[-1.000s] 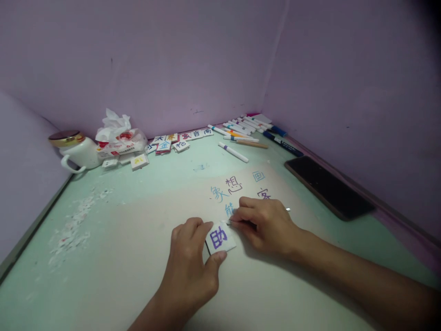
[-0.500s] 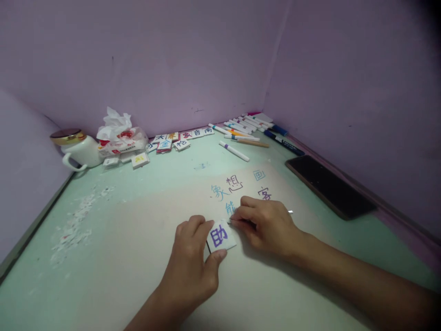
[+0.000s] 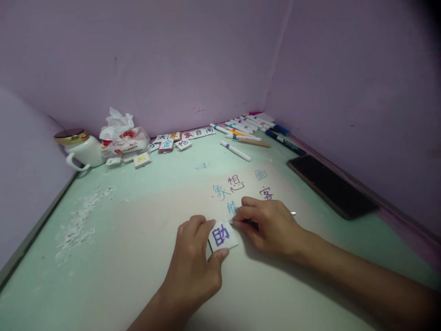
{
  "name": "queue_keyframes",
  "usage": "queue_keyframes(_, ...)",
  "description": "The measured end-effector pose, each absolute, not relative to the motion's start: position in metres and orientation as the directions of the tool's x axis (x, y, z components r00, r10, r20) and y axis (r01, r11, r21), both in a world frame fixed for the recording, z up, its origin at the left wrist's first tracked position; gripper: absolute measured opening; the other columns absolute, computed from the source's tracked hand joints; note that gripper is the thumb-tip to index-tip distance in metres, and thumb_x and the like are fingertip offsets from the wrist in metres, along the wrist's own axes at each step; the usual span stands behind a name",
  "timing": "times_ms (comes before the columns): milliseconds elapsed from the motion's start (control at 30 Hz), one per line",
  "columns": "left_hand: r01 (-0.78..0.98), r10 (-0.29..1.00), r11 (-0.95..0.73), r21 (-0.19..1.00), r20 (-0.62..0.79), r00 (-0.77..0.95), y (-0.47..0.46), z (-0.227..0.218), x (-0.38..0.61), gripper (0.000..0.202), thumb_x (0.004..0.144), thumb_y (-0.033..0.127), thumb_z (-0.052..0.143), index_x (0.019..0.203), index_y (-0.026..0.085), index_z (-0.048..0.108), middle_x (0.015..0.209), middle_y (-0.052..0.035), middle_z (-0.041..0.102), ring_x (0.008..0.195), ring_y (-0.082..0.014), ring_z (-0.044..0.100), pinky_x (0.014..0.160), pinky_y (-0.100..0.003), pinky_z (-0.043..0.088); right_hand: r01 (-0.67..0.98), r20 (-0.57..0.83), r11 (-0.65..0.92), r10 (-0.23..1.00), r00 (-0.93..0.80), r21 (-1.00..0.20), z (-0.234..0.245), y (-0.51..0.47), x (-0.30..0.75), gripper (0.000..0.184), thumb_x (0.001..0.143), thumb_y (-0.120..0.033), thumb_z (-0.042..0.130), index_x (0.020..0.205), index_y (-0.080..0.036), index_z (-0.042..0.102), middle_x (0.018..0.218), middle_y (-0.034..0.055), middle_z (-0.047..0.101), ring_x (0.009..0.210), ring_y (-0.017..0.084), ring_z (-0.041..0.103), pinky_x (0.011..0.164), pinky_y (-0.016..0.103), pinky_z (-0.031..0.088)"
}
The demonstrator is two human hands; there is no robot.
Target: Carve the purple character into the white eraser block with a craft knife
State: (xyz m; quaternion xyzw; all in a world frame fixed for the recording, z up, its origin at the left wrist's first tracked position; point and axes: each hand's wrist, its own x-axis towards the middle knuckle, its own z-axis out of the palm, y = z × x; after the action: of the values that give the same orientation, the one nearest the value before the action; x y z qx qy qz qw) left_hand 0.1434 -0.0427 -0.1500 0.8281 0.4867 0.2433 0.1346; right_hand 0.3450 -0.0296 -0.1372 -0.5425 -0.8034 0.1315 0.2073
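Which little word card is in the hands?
The card with the purple character, pinched by the left hand beside the right hand; the other cards lie by the wall.

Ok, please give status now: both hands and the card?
Left hand pinching white card. Right hand holding thin tool at card's edge. Nothing in the way.
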Motion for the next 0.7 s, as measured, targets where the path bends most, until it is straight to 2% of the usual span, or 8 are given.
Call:
queue_keyframes(200,0.736,0.871,-0.491,0.466,0.273,0.409,-0.041,-0.151,0.143,0.037,0.074,0.024,0.059,0.109,0.014,0.059,0.107,-0.0144,0.058,0.096,-0.0301,0.057,0.082,-0.05,0.051,0.757,0.189,0.421,0.906,-0.379,-0.501,-0.137,-0.041,0.346,0.013,0.076,-0.017,0.055,0.066,-0.018,0.063,0.063,-0.002,0.052,0.052,0.009,0.044,0.049,0.024,0.026)
queue_keyframes(367,0.734,0.87,-0.493,0.467,0.242,0.43,-0.04,-0.149,0.142,0.036,0.076,0.025,0.058,0.11,0.013,0.058,0.107,-0.014,0.056,0.097,-0.0295,0.055,0.083,-0.049,0.051,0.645,0.222,0.314,0.949,-0.223,-0.696,-0.143,-0.04,0.347,0.012,0.08,-0.02,0.056,0.076,-0.02,0.067,0.069,-0.0004,0.059,0.06,0.011,0.053,0.055,0.023,0.036)
queue_keyframes(467,0.733,0.857,-0.515,0.444,0.253,0.448,-0.04,-0.15,0.141,0.036,0.076,0.024,0.059,0.11,0.014,0.057,0.107,-0.0137,0.055,0.097,-0.0294,0.055,0.082,-0.049,0.051,0.653,0.294,0.306,0.947,-0.132,-0.692,-0.147,-0.035,0.347,0.013,0.081,-0.02,0.056,0.08,-0.02,0.069,0.071,0.0009,0.061,0.063,0.013,0.055,0.057,0.025,0.039)
queue_keyframes(567,0.704,0.804,-0.588,0.398,0.381,0.456,-0.042,-0.151,0.141,0.037,0.077,0.021,0.059,0.113,0.016,0.052,0.107,-0.0134,0.052,0.096,-0.0277,0.054,0.079,-0.045,0.052,0.667,0.363,0.341,0.925,-0.114,-0.662,-0.15,-0.033,0.346,0.012,0.08,-0.02,0.058,0.08,-0.02,0.07,0.07,0.001,0.061,0.06,0.012,0.055,0.054,0.025,0.039)
queue_keyframes(633,0.658,0.704,-0.684,0.314,0.52,0.483,-0.043,-0.15,0.14,0.041,0.078,0.013,0.057,0.117,0.015,0.049,0.106,-0.0133,0.05,0.094,-0.0256,0.052,0.078,-0.043,0.05,0.63,0.416,0.361,0.907,-0.066,-0.688,-0.151,-0.033,0.345,0.011,0.08,-0.019,0.059,0.079,-0.02,0.07,0.068,0.0007,0.06,0.058,0.012,0.055,0.053,0.025,0.039)
queue_keyframes(700,0.617,0.595,-0.762,0.2,0.594,0.542,-0.046,-0.148,0.14,0.045,0.077,0.006,0.056,0.12,0.013,0.046,0.102,-0.0133,0.048,0.09,-0.0237,0.05,0.076,-0.042,0.049,0.583,0.48,0.387,0.877,0.006,-0.714,-0.151,-0.032,0.346,0.01,0.081,-0.019,0.059,0.078,-0.019,0.069,0.066,0.0004,0.058,0.055,0.011,0.053,0.05,0.024,0.039)
